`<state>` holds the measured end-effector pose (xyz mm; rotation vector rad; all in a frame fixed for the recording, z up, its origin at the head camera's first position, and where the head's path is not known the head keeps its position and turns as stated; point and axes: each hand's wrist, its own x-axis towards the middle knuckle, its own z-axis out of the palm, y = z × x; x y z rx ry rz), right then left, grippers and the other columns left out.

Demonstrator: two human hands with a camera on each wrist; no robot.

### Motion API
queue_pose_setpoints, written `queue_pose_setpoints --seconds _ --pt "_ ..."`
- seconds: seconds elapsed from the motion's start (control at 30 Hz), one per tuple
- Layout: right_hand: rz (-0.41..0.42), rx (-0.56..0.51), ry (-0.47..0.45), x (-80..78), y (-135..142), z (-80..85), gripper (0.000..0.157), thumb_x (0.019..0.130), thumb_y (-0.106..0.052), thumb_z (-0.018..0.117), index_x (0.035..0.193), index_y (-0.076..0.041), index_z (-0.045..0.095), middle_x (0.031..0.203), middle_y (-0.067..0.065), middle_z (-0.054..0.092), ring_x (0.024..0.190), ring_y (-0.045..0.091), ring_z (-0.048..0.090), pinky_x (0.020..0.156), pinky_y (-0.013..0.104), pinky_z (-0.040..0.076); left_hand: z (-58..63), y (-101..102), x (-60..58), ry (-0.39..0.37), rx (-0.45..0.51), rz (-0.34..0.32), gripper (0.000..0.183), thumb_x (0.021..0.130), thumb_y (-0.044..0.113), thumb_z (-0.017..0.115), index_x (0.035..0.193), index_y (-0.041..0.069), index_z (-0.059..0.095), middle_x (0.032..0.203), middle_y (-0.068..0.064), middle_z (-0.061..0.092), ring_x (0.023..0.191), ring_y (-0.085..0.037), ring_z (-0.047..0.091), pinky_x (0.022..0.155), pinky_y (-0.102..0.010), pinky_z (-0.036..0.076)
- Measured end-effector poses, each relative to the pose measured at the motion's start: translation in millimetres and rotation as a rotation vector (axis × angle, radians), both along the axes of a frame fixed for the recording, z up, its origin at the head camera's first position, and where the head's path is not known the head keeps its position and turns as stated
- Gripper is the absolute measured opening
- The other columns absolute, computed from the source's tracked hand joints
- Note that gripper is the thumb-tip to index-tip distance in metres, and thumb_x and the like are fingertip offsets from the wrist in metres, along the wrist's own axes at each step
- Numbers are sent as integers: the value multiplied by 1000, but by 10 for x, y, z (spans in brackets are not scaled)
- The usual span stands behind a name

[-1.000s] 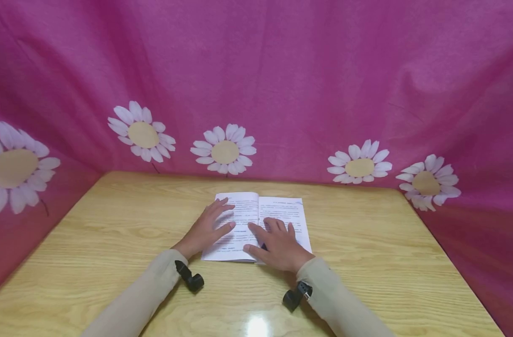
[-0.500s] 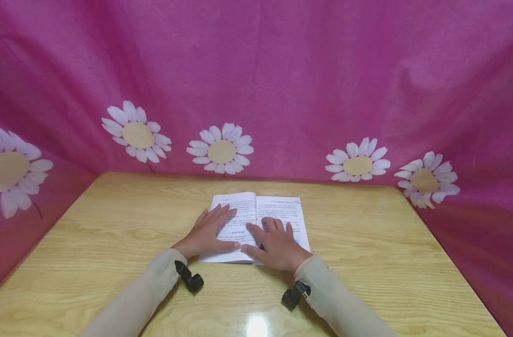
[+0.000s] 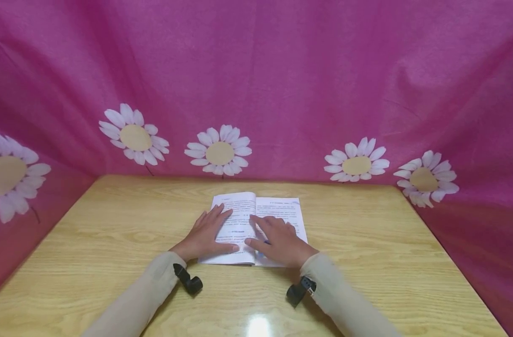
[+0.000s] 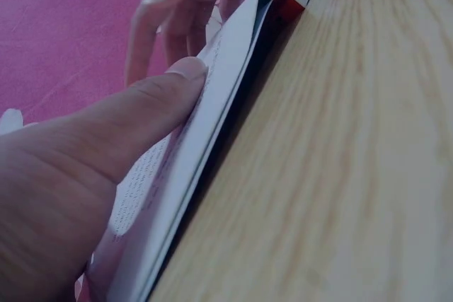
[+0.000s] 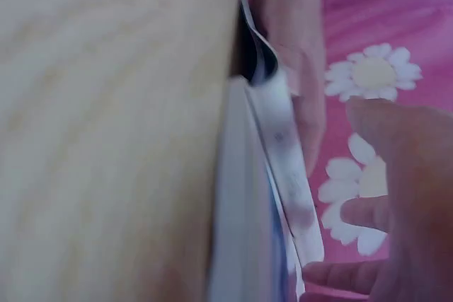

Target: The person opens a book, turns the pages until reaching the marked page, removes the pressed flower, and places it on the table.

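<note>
An open book [image 3: 244, 201] with printed pages lies flat on the wooden table. My left hand [image 3: 206, 236] rests on its left page, fingers spread and thumb stretched toward the spine. In the left wrist view that thumb [image 4: 152, 107] presses on the page near the book's lower edge. Over the right page is my right hand [image 3: 282, 241], index finger and thumb reaching toward the spine. The right wrist view shows its fingers [image 5: 368, 213] apart from one another, with a lower finger close to the page edge; whether it touches is unclear. Neither hand grips anything.
A light wooden table [image 3: 366, 248] spreads around the book. Behind and beside it hangs a pink cloth [image 3: 282, 84] printed with white daisies. Each sleeve carries a small black wrist camera [image 3: 193, 284].
My left hand has lowered its thumb and fingers onto the left page. My right hand has shifted slightly right, its index finger now extended farther toward the spine.
</note>
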<state>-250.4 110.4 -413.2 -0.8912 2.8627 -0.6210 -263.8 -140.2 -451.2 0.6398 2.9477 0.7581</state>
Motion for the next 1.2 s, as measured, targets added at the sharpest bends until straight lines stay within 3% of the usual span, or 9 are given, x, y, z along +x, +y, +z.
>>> queue_pose_setpoints --seconds 0.13,0.4,0.8,1.2 --pt "-44 -98 -47 -89 122 34 79 91 -66 46 153 -21 29 152 6 36 141 28 29 113 59 16 -2 9 5 -12 4 6 108 73 74 63 154 16 23 162 -10 9 148 -27 3 118 -47 0" --pt "-124 -139 -88 -324 429 -3 95 81 -70 59 154 -18 25 157 5 27 146 26 19 115 60 6 -5 17 2 -20 -10 6 109 73 76 60 155 15 21 162 -9 9 148 -25 5 118 -46 -2" --pt "-167 -44 -150 -455 670 -136 122 63 -76 70 156 -19 16 162 9 7 148 33 1 113 64 3 25 16 38 -24 -20 -9 107 75 74 61 154 11 24 161 -11 10 148 -27 4 118 -48 -1" --pt "-140 -55 -174 -506 850 -218 119 63 -76 69 156 -28 13 162 -1 5 148 27 3 116 57 6 36 14 25 -19 -40 6 106 76 74 60 154 13 22 161 -10 9 148 -26 5 118 -48 0"
